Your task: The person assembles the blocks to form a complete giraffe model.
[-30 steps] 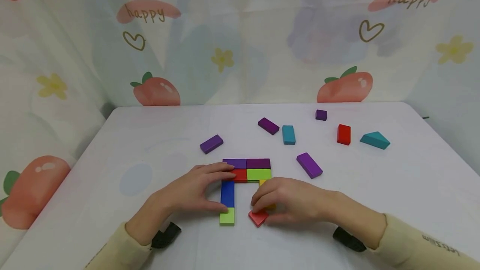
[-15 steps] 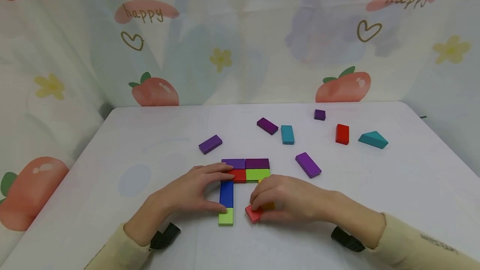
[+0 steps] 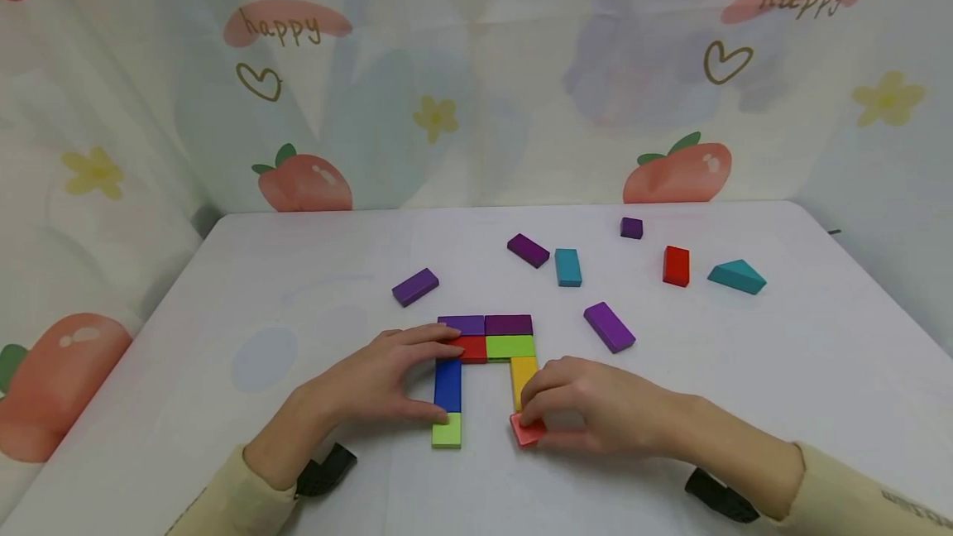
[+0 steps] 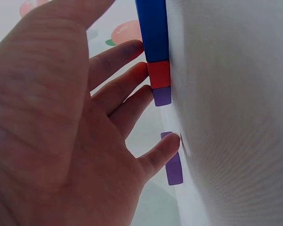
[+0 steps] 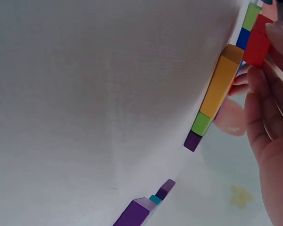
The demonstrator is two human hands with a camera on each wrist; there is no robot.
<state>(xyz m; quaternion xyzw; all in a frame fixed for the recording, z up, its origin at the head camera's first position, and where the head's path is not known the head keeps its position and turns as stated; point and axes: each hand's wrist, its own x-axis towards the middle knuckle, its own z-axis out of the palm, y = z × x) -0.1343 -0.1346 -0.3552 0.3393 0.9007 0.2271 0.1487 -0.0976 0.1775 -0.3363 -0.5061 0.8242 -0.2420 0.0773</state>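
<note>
Several coloured blocks form a frame with its near side open. My left hand rests along its left side, fingers spread and loosely straight, fingertips touching the red block and the purple block. The blue block lies between fingers and thumb, and the thumb touches the light green block. My right hand pinches a small red block between thumb and fingers, at the near end of the yellow block. In the right wrist view that red block looks raised off the tabletop.
Loose on the white table are a bright purple block, a purple block, a dark purple block, a teal block, a red block, a teal triangle and a purple cube.
My right hand shifts the small red block slightly left, then right to the yellow block's near end, uncovering more of the yellow block. My left hand stays in place.
</note>
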